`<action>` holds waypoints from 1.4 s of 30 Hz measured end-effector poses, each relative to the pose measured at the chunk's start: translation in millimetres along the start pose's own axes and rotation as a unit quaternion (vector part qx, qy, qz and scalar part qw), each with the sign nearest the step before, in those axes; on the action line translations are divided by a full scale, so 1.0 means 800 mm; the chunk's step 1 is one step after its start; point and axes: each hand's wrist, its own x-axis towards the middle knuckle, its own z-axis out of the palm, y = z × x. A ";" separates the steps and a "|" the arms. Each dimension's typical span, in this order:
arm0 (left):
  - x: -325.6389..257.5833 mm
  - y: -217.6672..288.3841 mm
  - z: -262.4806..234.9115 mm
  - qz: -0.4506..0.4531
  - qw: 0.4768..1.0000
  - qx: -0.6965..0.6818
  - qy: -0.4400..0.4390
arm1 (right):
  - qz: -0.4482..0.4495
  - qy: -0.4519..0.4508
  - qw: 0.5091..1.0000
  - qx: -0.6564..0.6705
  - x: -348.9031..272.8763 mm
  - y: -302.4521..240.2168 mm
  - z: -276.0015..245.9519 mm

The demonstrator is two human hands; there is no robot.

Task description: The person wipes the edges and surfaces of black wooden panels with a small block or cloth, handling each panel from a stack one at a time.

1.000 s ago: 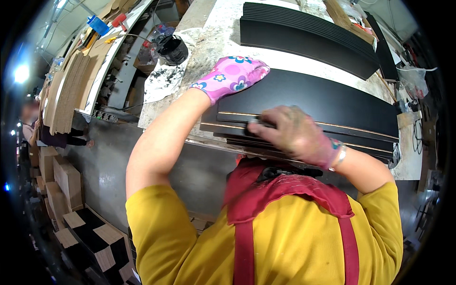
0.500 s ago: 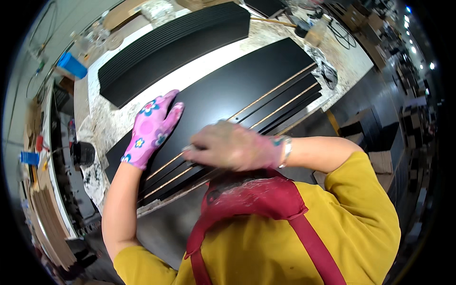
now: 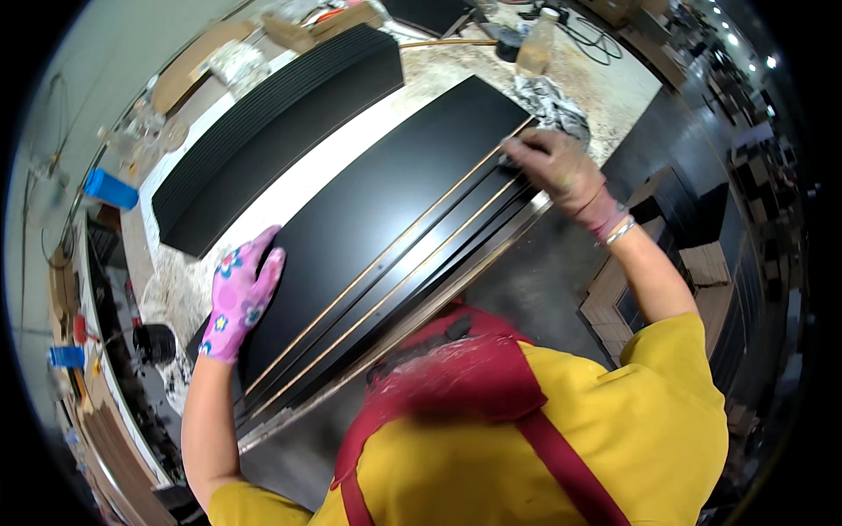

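A glossy black panel (image 3: 368, 202) lies on the work table in front of me, overlapping other black panels. Tan lines run along their near long edges. At the panel's left end my left hand (image 3: 235, 298), in a pink flowered glove, rests with its fingers stretched and the thumb apart. My right hand (image 3: 561, 175), in a stained pink glove, is at the far right end of the near edge. Its fingers are closed together at the tan line; what they hold, if anything, is too blurred to tell.
A stack of black panels (image 3: 281, 145) lies behind on the table (image 3: 614, 105). A crumpled plastic-like wad (image 3: 553, 107), a clear bottle (image 3: 537, 42) and a black round container (image 3: 508, 46) are at the right. A blue cup (image 3: 111, 188) and a black pot (image 3: 155, 344) are at the left.
My right hand has swept along the near edge from the middle to the far right end. My left hand stays on the panel's left end. The whole view has shifted and turned slightly.
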 end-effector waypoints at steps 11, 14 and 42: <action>-0.003 -0.019 0.007 0.078 0.996 0.003 0.032 | 0.035 0.064 0.997 -0.011 -0.029 0.026 0.018; 0.004 -0.012 0.001 0.099 0.995 0.008 0.014 | 0.236 0.128 0.963 0.014 -0.097 0.130 0.022; 0.001 -0.022 0.011 0.089 0.996 -0.001 0.009 | 0.066 -0.242 0.961 0.114 0.072 -0.073 -0.027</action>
